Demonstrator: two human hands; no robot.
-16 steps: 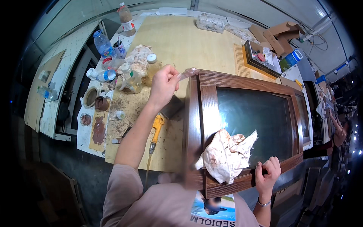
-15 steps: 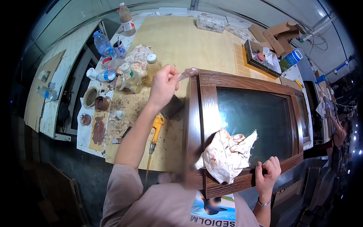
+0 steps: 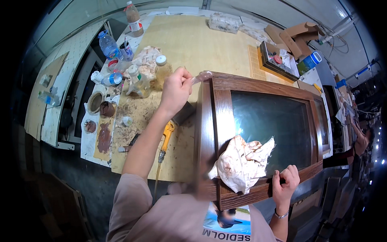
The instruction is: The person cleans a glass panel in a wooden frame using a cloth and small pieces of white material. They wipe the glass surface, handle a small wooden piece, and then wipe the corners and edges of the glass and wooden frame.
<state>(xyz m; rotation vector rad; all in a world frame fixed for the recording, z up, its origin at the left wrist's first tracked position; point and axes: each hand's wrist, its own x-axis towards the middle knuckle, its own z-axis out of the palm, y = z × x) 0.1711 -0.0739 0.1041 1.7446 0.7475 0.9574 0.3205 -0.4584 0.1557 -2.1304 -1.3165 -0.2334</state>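
My left hand (image 3: 176, 92) pinches a small flat tool (image 3: 202, 76) with a brownish, shiny end. That end touches the far left corner of a dark brown wooden cabinet (image 3: 223, 117) with a glass-panelled front facing up. Its exact kind is hard to make out. Over the near left part of the frame and glass lies a crumpled, stained white cloth (image 3: 242, 163), touched by neither hand. My right hand (image 3: 286, 183) rests at the cabinet's near edge, its fingers curled into a loose fist with nothing visible in it.
Left of the cabinet lies a yellow air gun (image 3: 167, 135) on a hose. Beyond it stand capped bottles (image 3: 161, 72), a rag (image 3: 146, 58) and open brown-stained pots (image 3: 107, 109). A box of small items (image 3: 276, 60) sits far right. Another person (image 3: 361, 139) is at the right rim.
Very little differs. My left hand and the tool have shifted slightly at the same corner; the cloth and my right hand keep their places on the cabinet.
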